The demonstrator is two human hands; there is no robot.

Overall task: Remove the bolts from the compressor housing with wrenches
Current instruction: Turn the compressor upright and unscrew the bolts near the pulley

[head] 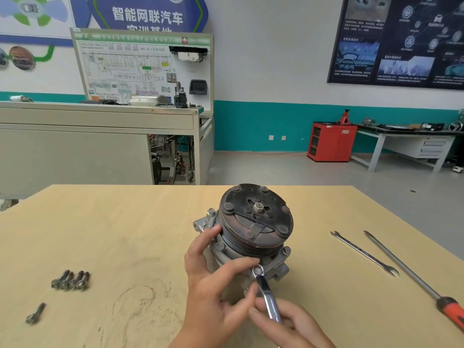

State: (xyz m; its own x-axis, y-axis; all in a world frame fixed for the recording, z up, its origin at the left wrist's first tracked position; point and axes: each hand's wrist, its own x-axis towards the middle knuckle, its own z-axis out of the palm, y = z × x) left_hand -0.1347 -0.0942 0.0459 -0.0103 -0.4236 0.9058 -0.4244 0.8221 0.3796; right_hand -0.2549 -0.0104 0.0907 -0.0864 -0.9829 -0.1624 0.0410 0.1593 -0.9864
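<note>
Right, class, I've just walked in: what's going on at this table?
A person is working on a compressor standing on a wooden table. The left hand holds its housing steady, while the right hand holds a wrench whose head sits on a bolt at the housing's near edge. Four removed bolts lie together on the left, with a single bolt apart. A spare wrench and a screwdriver lie untouched on the right.
</note>
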